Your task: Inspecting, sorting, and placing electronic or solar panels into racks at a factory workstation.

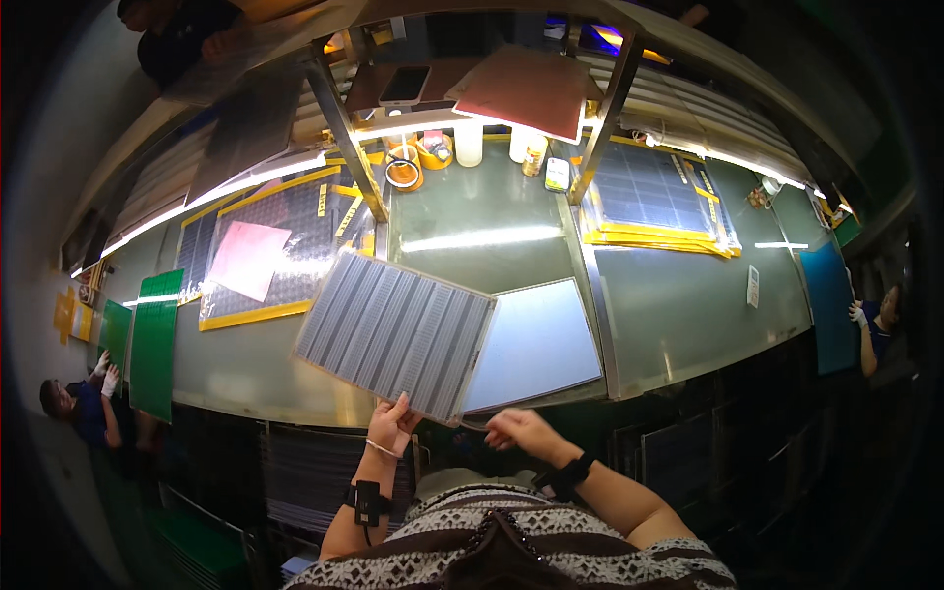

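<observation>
A grey rectangular panel (398,334), printed with dark and light stripes, is tilted up over the bench's front edge. My left hand (393,425) grips its lower edge, thumb on the striped face. Close to the panel's lower right corner is my right hand (523,435), its fingers curled closed. A thin dark line shows between those fingers and the corner; what they hold I cannot make out. Partly behind the striped panel, a plain pale blue-white panel (541,344) lies on the glossy greenish bench (482,258).
Yellow-edged dark sheets lie left (211,320) and right (659,234), a pink sheet (246,261) over the left ones. Tape rolls (402,175) and bottles (468,147) stand behind. Metal posts (602,118) carry a shelf. Co-workers hold a green panel (155,344) and blue panel (828,305).
</observation>
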`<action>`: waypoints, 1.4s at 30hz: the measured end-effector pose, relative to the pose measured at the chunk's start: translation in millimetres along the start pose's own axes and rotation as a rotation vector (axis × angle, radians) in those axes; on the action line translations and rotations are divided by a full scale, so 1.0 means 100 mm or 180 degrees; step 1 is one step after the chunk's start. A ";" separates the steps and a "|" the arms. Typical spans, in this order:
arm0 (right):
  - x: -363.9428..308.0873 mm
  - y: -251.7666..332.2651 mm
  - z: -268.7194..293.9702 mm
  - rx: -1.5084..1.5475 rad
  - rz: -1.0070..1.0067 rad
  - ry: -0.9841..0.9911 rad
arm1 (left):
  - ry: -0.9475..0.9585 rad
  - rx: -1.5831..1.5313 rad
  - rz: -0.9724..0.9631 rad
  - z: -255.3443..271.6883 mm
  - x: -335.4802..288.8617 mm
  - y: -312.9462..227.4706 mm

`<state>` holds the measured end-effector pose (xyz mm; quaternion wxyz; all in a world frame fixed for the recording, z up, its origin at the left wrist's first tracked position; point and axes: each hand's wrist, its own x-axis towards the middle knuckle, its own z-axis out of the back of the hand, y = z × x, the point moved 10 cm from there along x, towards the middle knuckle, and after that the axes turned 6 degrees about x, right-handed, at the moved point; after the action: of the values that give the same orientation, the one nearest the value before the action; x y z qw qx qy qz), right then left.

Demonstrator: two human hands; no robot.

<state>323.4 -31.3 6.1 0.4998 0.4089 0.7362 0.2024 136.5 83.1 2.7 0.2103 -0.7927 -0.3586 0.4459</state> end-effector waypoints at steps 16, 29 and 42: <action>-0.90 1.10 1.42 0.1653 0.1571 -0.0799 | 0.1324 0.0738 0.0604 -1.65 0.11 0.76; -1.73 0.66 2.07 0.1844 0.1795 -0.1819 | 0.1835 0.1205 0.1095 -2.18 -0.09 1.09; -2.51 0.84 2.04 0.2165 0.2632 -0.2336 | 0.2364 0.0842 0.1025 -3.07 -0.18 1.58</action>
<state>582.0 -206.6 123.4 0.4423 0.8366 0.3225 -0.0192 453.9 -37.8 67.1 0.3528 -0.9115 -0.0698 0.1995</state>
